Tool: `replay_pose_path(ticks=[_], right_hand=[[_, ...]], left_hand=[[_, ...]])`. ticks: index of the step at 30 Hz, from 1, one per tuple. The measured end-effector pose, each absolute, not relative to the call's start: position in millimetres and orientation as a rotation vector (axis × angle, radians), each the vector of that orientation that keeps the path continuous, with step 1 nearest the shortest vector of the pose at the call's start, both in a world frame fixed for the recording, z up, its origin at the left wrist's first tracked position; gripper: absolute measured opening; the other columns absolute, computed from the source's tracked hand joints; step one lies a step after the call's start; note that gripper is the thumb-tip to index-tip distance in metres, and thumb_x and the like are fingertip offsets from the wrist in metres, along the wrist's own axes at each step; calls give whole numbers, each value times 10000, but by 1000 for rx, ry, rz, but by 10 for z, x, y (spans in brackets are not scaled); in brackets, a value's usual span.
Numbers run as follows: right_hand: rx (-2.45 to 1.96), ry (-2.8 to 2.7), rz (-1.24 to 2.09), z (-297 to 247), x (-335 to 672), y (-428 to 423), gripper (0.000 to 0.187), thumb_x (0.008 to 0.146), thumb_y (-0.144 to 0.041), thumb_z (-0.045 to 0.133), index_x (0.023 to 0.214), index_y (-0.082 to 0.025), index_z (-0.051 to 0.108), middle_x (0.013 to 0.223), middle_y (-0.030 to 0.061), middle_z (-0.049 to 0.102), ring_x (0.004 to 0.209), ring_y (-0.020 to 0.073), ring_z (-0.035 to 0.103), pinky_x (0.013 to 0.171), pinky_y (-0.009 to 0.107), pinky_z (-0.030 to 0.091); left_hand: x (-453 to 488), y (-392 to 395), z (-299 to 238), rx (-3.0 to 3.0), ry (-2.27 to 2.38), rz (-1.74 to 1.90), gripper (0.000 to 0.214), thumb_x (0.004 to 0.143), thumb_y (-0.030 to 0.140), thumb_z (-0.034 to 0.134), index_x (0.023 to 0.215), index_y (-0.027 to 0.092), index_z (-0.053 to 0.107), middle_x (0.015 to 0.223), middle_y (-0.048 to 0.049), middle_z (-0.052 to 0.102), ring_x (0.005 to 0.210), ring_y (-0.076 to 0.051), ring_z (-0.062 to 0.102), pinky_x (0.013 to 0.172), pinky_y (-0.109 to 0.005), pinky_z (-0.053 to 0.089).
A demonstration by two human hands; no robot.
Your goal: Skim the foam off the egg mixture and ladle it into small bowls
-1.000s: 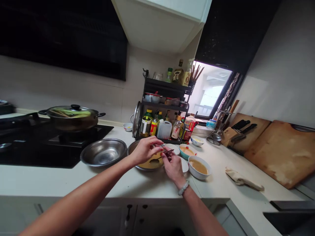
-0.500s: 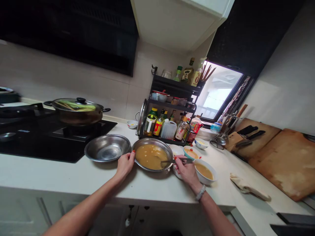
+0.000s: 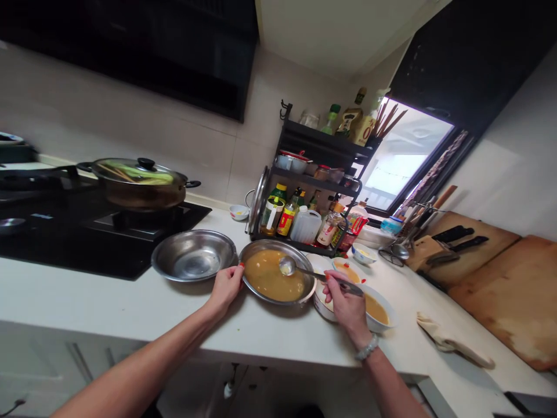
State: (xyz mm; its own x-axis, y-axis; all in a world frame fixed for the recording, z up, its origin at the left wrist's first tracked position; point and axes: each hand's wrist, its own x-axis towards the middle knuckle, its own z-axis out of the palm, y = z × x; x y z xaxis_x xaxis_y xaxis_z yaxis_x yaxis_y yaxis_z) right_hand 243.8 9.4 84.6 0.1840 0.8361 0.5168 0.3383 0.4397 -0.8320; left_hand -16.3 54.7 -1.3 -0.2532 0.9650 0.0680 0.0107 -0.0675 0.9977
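Note:
A metal bowl (image 3: 308, 293) full of yellow-brown liquid with pale bits stands on the counter. My left hand (image 3: 227, 285) pinches its left rim. My right hand (image 3: 346, 302) is closed round the handle of a metal ladle (image 3: 287, 265), whose head is over the liquid with a pale bit in it. Left of my left hand is an empty metal bowl (image 3: 191, 255). Beside and partly behind my right hand are a white bowl (image 3: 387, 325) of similar liquid, a smaller bowl (image 3: 346, 270) with orange liquid, and a patterned bowl (image 3: 324, 307) half hidden by the hand.
A lidded pot (image 3: 139, 183) sits on the black stove (image 3: 78, 244) at left. Behind the bowls stands a black rack (image 3: 322, 180) with bottles. To the right are a knife block (image 3: 429, 252), cutting boards (image 3: 500, 290), a cloth (image 3: 452, 342) and a small bowl (image 3: 364, 254).
The ladle's head has come up out of the liquid into sight, and its handle has tilted. My left hand stays on the bowl's rim. The whole view has shifted slightly.

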Motion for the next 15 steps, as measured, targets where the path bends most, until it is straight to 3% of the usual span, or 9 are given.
replay_pose_path(ticks=[15], right_hand=[[-1119,-1184,665,665,2406,90,385,701,-500,728,813,-140,650,505,-6,604,386,104,515,368,203,424]], left_hand=[[-146,508,23,1031,1313,1457,481,760,628,418,499,224,404,382,52,377,343,-80,297,365,-207,208]])
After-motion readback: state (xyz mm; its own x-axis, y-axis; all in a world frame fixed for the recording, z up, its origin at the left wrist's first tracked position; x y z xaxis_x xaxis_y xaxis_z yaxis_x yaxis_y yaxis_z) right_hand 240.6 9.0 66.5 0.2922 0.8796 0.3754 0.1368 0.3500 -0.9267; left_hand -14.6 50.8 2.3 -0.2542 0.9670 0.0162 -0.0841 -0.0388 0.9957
